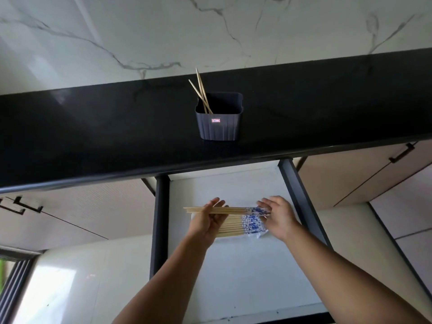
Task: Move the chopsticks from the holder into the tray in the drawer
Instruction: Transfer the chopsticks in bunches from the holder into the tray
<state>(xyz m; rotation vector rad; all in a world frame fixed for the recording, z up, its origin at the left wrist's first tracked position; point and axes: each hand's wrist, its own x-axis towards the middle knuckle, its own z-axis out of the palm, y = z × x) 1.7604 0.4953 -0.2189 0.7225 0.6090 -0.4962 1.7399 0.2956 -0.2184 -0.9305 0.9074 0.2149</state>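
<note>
A dark grey holder (218,123) stands on the black countertop (93,127) with two wooden chopsticks (200,92) leaning in it. Below, the drawer (233,277) is pulled out. A white tray (257,236) lies inside it, filled with several chopsticks (236,226) whose ends are patterned blue and white. My left hand (208,224) holds a small bundle of chopsticks (236,210) level just above the tray. My right hand (279,217), fingers straight, touches the bundle's patterned ends.
The drawer has dark side rails (160,218) and a white floor. Beige cabinet fronts with black handles (401,155) flank it. A marble wall (210,31) rises behind the counter. Pale floor tiles show at lower left.
</note>
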